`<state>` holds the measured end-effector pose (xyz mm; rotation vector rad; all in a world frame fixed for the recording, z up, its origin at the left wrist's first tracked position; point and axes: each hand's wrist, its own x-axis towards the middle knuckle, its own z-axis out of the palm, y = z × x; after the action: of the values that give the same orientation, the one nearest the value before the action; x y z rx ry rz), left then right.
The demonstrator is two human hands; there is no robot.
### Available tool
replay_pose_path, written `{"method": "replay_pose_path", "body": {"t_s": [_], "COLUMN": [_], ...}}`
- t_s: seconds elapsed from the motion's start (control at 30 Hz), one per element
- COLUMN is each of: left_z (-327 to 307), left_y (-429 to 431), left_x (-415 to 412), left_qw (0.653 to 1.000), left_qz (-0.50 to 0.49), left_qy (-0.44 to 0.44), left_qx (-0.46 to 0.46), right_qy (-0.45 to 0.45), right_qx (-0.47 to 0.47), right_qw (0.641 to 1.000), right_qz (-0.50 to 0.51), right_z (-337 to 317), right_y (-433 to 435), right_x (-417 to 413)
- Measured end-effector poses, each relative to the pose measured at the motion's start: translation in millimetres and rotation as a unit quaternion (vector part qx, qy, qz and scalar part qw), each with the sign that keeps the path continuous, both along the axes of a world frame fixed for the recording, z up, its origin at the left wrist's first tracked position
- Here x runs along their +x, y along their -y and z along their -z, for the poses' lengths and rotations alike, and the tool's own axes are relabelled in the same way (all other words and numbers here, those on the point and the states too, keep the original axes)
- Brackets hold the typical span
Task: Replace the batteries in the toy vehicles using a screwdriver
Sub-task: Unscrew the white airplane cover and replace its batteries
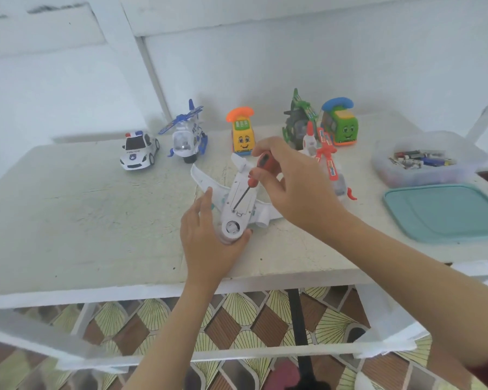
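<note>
A white toy airplane (238,197) lies belly up in the middle of the table. My left hand (209,235) grips its nose end from the near side. A red-handled screwdriver (258,173) is held in my right hand (290,184), fingers curled round the handle. The dark shaft slants down and left, its tip on the underside panel near a screw. A clear tub of batteries (426,161) stands at the right.
Along the back stand a police car (138,152), a blue helicopter (188,136), a yellow phone car (243,133), a green helicopter (299,119) and a green phone car (340,122). A red helicopter (331,164) lies behind my right hand. A teal lid (445,212) rests at the right edge.
</note>
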<state>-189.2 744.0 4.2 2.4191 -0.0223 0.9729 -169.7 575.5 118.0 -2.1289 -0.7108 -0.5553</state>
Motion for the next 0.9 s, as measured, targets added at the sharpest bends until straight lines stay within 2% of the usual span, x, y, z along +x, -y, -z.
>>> {"method": "replay_pose_path", "body": {"t_s": [0.27,0.9], "left_z": [-0.7,0.8], "left_y": [1.3,-1.4], "left_x": [-2.5,-1.9], "left_qw": [0.999,0.999], "left_qz": [-0.009,-0.012], "left_qy": [-0.008,-0.017], "left_qx": [-0.037,-0.044], "right_qy": [0.023,0.05], "right_qx": [-0.031,-0.048], "right_qw": [0.999,0.998], "right_qz": [0.002,0.009], "right_z": [3.7,6.7], "right_y": [-5.3,-6.4], "right_x": [5.1,3.2]}}
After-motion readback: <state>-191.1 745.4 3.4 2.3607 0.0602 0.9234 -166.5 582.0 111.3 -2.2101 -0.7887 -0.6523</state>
